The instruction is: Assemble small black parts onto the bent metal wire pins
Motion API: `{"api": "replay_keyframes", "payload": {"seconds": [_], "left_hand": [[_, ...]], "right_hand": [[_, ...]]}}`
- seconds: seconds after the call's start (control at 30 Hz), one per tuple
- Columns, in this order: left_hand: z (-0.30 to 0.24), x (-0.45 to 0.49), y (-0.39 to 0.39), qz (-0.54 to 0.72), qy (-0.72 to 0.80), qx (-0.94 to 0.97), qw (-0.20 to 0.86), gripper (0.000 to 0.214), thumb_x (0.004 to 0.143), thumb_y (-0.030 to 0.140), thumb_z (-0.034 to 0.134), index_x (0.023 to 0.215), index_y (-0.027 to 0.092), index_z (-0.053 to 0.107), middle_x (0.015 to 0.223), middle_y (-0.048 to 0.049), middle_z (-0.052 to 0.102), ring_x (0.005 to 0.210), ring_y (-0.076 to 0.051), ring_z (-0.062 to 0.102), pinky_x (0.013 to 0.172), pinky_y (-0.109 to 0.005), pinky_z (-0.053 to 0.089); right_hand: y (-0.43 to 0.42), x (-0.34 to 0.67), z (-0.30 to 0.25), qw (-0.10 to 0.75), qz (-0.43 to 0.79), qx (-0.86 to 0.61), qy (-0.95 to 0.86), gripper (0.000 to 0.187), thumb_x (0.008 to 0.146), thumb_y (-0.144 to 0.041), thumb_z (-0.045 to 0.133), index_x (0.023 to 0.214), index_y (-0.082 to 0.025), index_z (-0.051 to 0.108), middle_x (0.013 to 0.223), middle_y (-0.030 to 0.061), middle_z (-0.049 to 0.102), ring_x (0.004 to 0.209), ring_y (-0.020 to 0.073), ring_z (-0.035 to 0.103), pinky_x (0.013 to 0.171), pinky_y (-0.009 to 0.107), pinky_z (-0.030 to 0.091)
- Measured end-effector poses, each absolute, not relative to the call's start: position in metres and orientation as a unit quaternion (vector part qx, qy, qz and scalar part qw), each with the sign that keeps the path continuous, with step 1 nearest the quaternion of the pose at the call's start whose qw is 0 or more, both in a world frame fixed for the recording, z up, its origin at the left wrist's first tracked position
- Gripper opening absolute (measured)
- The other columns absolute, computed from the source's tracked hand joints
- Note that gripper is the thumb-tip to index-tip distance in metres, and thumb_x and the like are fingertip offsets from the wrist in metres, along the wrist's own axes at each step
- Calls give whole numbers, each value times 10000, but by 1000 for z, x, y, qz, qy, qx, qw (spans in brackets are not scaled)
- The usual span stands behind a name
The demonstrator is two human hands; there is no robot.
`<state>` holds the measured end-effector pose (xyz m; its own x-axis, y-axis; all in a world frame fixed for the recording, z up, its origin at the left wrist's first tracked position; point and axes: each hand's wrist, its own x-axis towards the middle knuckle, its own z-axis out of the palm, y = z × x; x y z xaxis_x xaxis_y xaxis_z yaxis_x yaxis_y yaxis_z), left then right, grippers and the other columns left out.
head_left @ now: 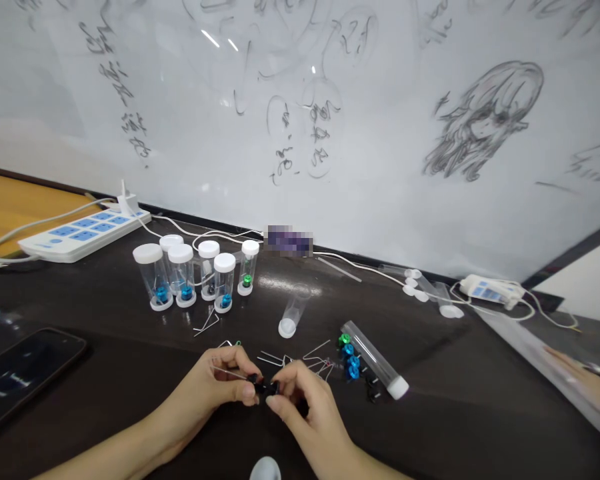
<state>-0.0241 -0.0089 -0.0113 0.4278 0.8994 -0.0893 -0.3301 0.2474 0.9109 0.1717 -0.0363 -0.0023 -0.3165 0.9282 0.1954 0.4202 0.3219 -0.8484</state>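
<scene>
Both hands meet low in the middle of the view. My left hand [217, 383] is closed, pinching a small black part [263, 387] and a thin metal rod [229, 371] that runs back across its palm. From the other side, the fingertips of my right hand [310, 400] close on the same black part; its exact kind is too small to tell. Just beyond the fingers lie several bent thin metal rods [321, 364]. Blue and green round metal pieces [353, 365] sit to the right, with small black parts [373, 387] next to them.
Several capped clear tubes [223, 283] stand at back left, and another tube [375, 360] lies at right. An open tube [293, 313] stands in the middle. A phone [30, 373], power strips [87, 230] and cables edge the dark table. Another person's hand [583, 380] is at far right.
</scene>
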Motion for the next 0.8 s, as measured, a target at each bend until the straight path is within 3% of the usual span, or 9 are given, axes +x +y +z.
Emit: {"api": "replay_keyframes", "payload": {"seconds": [0.2,0.4,0.47,0.6,0.8], "left_hand": [[-10,-23,-9,419,332,445,718,142,621,139,812,696,153,692,648,0,676,610,-128,608,611,-229,445],[-14,-24,-7,418,327,433,729,160,611,107,813,706,155,693,682,-4,692,607,-125,623,605,-227,462],[-15,-24,-7,418,330,431,728,178,589,100,824,698,157,695,694,-1,696,609,-128,632,610,-230,472],[-13,-24,-9,407,336,437,729,189,568,109,838,689,160,702,718,-4,706,647,-147,649,626,-242,491],[-13,-23,-9,417,327,434,728,186,575,128,836,698,163,702,718,-4,702,626,-144,645,604,-238,481]], "right_hand": [[-36,170,-9,405,351,-438,-722,157,784,-73,649,838,-194,565,788,-20,545,647,116,510,586,212,406],[-36,171,-3,374,351,-466,-721,81,798,-160,677,783,-179,600,679,-35,546,628,121,516,591,214,396],[-35,172,-1,359,356,-464,-727,85,854,-208,624,778,-175,603,649,-33,554,611,121,526,588,214,398],[-35,173,-3,339,376,-434,-745,336,985,-316,424,738,-167,597,619,-13,584,568,112,559,592,211,418],[-36,173,-6,330,369,-429,-755,507,1018,-408,299,680,-163,588,570,-3,552,547,116,565,603,219,428]]}}
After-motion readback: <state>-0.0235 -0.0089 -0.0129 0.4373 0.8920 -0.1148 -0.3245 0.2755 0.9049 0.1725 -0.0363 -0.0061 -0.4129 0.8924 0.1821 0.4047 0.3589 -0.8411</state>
